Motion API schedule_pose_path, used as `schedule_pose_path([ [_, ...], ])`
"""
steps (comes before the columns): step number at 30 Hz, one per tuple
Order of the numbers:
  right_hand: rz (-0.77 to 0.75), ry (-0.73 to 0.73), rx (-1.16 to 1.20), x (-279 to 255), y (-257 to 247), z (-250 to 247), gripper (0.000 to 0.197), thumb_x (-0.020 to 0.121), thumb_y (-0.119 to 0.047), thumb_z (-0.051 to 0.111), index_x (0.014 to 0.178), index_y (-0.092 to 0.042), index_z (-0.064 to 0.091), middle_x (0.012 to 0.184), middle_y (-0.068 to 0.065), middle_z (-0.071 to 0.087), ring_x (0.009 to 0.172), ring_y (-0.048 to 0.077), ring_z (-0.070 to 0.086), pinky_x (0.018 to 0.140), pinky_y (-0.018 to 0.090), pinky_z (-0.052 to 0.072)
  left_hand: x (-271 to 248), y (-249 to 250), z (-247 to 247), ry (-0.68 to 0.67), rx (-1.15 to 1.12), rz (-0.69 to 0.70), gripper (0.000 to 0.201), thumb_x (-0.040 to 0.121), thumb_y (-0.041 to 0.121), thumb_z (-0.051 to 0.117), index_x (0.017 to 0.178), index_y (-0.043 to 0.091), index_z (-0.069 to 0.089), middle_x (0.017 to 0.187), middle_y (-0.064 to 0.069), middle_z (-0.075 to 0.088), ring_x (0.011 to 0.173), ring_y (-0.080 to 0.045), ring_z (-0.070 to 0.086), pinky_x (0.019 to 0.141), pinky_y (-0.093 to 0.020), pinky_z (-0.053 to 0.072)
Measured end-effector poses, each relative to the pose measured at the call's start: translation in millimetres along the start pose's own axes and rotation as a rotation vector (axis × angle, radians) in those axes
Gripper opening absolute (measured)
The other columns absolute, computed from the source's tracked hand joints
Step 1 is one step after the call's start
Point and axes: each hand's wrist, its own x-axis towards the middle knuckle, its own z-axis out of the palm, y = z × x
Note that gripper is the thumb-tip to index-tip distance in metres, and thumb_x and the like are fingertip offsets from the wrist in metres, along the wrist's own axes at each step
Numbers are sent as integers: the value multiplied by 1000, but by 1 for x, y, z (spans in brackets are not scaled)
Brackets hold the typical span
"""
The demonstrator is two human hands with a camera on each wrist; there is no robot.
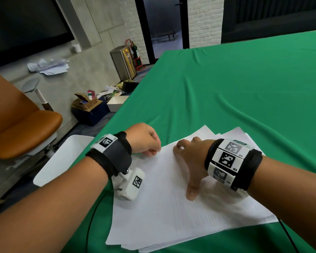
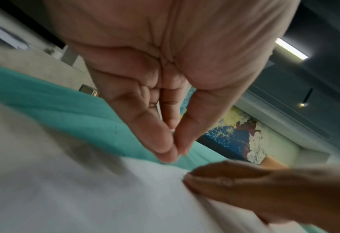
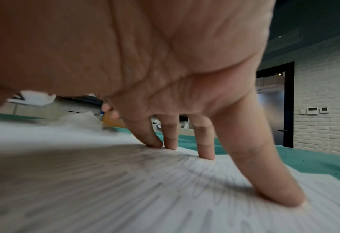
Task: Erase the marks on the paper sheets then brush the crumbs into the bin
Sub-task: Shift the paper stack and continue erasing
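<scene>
A loose stack of white paper sheets lies on the green tablecloth. My right hand presses flat on the top sheet, fingers spread and straight. Faint pencil scribbles show beside those fingers. My left hand is at the sheet's far left corner, thumb and fingertips pinched together on something small and whitish, seemingly an eraser, touching the paper's edge. Dark crumbs dot the cloth beyond the paper. A white bin sits beside the table's left edge, below my left wrist.
An orange chair stands left of the bin. Cardboard boxes and a steel trash can sit on the floor further back. A black cable runs under my left forearm. The cloth stretches bare to the far right.
</scene>
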Motion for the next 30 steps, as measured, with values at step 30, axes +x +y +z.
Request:
schedule_pose_path([
  [30, 3, 64, 72, 1, 0, -1, 144, 37, -76, 91, 155, -29, 23, 148, -8, 39, 128, 31, 46, 100, 52, 49, -42, -24, 30, -155, -181, -29, 10, 84, -3, 78, 92, -3, 73, 80, -16, 77, 66, -19, 71, 69, -28, 63],
])
